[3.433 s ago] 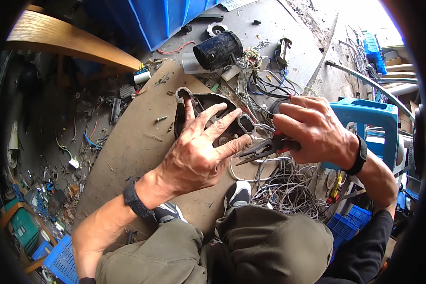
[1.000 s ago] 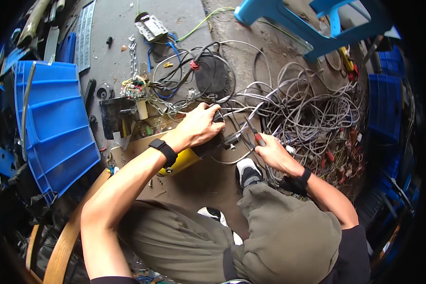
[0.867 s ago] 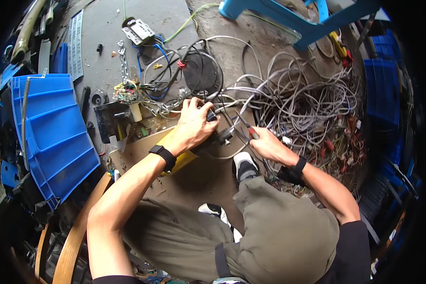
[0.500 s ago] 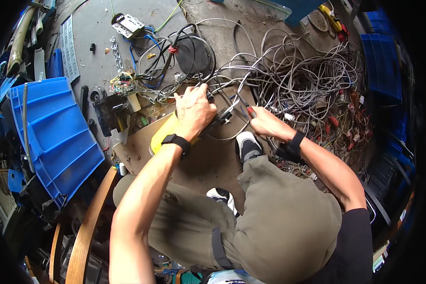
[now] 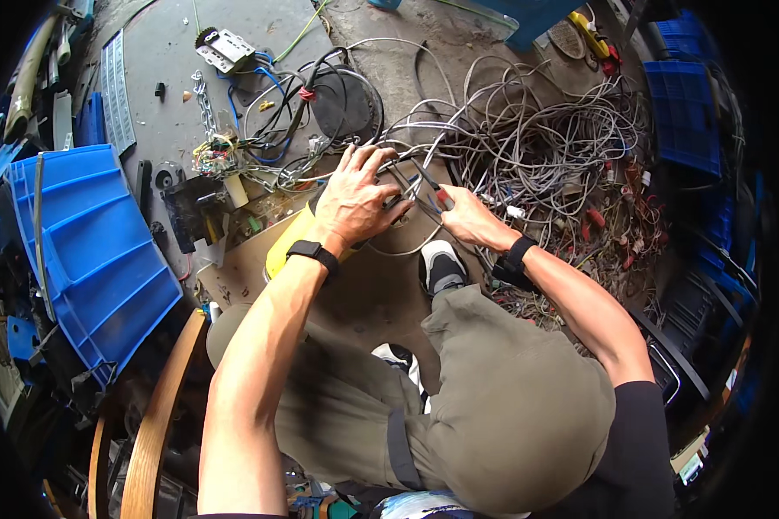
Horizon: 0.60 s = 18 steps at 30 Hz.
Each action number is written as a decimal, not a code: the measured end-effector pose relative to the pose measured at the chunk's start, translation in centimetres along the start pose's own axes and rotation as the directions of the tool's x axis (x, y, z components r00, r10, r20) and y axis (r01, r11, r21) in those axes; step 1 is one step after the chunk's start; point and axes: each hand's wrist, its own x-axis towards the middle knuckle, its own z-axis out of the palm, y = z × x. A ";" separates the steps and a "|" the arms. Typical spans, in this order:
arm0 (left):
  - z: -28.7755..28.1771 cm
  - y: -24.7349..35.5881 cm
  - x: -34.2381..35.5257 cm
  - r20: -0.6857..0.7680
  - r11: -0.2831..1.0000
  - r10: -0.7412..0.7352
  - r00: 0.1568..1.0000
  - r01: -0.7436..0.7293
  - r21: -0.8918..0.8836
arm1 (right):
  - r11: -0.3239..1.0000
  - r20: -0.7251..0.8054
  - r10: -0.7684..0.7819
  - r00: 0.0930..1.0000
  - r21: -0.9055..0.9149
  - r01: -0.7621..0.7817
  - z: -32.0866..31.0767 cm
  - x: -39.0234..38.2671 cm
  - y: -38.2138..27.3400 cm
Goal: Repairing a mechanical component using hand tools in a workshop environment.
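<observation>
My left hand [image 5: 353,199] has its bent fingers over a dark part [image 5: 396,216] above a yellow object [image 5: 287,244], which lies on a brown board [image 5: 234,277]; the hand hides much of both. My right hand [image 5: 472,218] is closed round red-handled pliers [image 5: 443,197], whose dark jaws point up and left among pale and black cables beside the dark part. A tangled heap of grey cables [image 5: 545,147] lies just beyond the pliers, and a bundle of coloured wires [image 5: 212,156] with chain lies left of my left hand.
A blue plastic panel [image 5: 95,259] and curved wooden pieces [image 5: 156,424] are at the left. A metal bracket [image 5: 225,48] and perforated strip [image 5: 117,91] lie on a grey sheet. Blue crates [image 5: 679,117] line the right. My shoes and knees are below my hands.
Since the oldest frame, the view has swung round. Over the last second both hands sit higher in view; the left hand's fingers have shifted on the dark part, while the right keeps the pliers.
</observation>
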 end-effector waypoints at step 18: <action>-0.4 -0.8 0.2 -0.049 0.993 0.115 0.992 -0.114 0.014 | 0.871 0.553 0.394 0.734 0.031 -0.491 -7.0 1.4 -4.3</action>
